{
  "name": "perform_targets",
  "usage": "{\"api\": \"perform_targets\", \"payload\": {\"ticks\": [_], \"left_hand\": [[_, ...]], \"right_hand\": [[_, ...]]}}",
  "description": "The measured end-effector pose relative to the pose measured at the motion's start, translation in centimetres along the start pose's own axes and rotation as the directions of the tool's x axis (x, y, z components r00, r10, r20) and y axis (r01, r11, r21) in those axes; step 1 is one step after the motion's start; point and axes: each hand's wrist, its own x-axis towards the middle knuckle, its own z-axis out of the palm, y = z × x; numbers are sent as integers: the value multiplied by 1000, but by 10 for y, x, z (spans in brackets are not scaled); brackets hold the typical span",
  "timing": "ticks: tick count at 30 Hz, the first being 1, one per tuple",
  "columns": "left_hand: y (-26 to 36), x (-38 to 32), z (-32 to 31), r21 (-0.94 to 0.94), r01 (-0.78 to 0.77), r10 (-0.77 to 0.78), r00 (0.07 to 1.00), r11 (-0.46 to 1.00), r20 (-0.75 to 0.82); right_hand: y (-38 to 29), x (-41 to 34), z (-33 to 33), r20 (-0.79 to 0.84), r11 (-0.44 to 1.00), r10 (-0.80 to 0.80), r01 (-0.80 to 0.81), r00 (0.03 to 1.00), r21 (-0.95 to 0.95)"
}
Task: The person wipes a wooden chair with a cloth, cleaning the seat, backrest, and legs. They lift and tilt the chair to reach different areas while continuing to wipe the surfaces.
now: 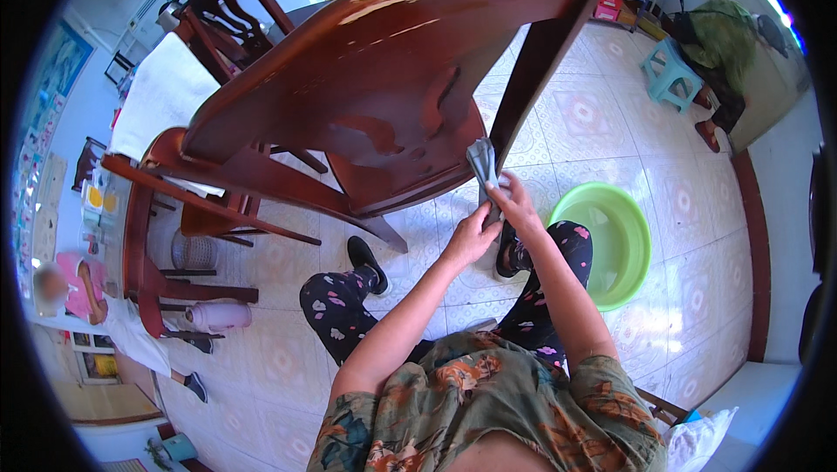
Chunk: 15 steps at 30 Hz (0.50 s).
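Observation:
A dark red wooden chair stands close in front of me, its glossy curved backrest towards me. Both my hands are at the lower part of its right rear post. They grip a folded grey cloth, which lies against the post or around it; my fingers hide which. My left hand pinches the cloth's lower end. Just above and to the right, my right hand presses its thumb and fingers on the same cloth. By my right knee, a light green plastic basin appears to hold water.
Other wooden chairs surround a table with a white cover at the left. A pink flask and a woven basket are on the tiled floor. One person is at left; another bends beside a blue plastic stool.

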Motion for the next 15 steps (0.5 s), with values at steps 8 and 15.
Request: {"api": "perform_targets", "payload": {"ticks": [8, 15], "left_hand": [[46, 58, -29, 646, -262, 421, 901, 717, -102], [39, 106, 1, 915, -122, 297, 955, 384, 2]], "right_hand": [[-5, -3, -24, 230, 744, 152, -264, 961, 614], [-21, -5, -64, 78, 853, 129, -150, 989, 501]]}}
